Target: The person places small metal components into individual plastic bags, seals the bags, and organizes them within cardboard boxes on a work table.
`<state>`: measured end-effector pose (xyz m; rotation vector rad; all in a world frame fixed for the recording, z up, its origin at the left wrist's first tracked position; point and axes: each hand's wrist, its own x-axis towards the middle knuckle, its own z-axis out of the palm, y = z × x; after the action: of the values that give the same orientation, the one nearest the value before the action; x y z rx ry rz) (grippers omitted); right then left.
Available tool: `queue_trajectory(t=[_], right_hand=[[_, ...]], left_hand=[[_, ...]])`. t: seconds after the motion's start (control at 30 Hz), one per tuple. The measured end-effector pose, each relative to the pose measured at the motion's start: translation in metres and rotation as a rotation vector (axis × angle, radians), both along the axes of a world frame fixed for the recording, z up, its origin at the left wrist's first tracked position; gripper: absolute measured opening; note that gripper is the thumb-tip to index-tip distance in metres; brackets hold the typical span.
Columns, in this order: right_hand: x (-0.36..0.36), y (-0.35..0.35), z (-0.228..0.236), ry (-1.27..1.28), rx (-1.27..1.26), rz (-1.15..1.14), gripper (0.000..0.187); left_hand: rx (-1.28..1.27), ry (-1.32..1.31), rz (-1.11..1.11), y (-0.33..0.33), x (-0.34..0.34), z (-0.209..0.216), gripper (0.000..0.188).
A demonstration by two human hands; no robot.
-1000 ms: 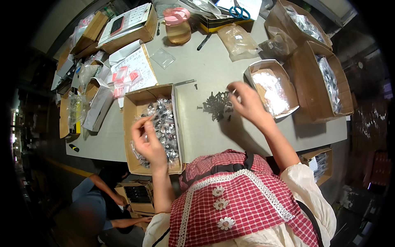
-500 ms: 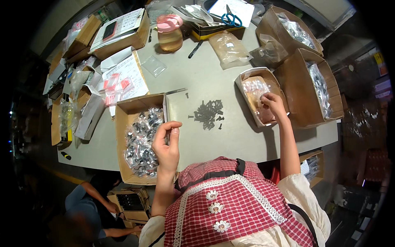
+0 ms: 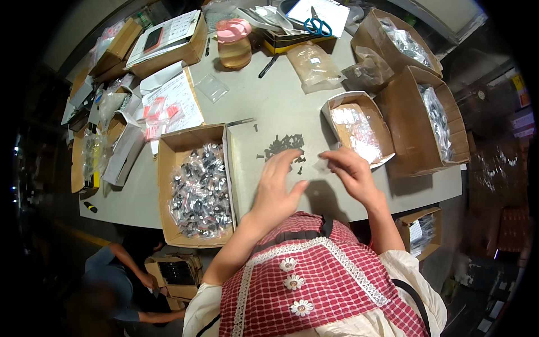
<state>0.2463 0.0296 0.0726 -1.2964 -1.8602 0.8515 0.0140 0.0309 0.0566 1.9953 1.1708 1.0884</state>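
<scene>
Between finger and thumb of my right hand [image 3: 355, 177] is a small clear plastic bag [image 3: 321, 166], held above the table in front of me. My left hand [image 3: 275, 188] is open beside it, thumb spread from the fingers, with nothing visible in it. Just beyond the left fingertips lies a pile of dark screws [image 3: 285, 144], partly covered by that hand. To the right, a small cardboard box [image 3: 332, 101] holds several flat clear bags [image 3: 357, 132]. On the left, an open cardboard box [image 3: 166, 168] is full of small filled bags [image 3: 201, 191] with dark parts inside.
Large cartons [image 3: 401, 112] of bagged parts stand at the right. A pink-lidded jug [image 3: 234, 50], a black marker [image 3: 268, 66], blue scissors [image 3: 318, 27] and a bag [image 3: 315, 66] lie farther back. Papers [image 3: 174, 104] are at left. Another person [image 3: 120, 275] works below left.
My right hand has come out of the small box toward the middle with a clear bag. My left hand has moved right, from beside the left box to near the screws, and its fingers have spread.
</scene>
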Motion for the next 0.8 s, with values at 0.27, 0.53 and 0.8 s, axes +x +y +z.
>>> queue_trajectory(t=[0.27, 0.53, 0.8], right_hand=[[-0.016, 0.003, -0.008, 0.1, -0.075, -0.101, 0.015], [-0.02, -0.011, -0.008, -0.056, 0.064, 0.104, 0.035], [-0.034, 0.003, -0.044, -0.132, -0.084, -0.056, 0.033]], left_hand=[[-0.64, -0.181, -0.195, 0.0, -0.001, -0.011, 0.025], [-0.353, -0.331, -0.026, -0.011, 0.009, -0.021, 0.016], [-0.273, 0.072, 0.022, -0.019, -0.011, -0.034, 0.015]])
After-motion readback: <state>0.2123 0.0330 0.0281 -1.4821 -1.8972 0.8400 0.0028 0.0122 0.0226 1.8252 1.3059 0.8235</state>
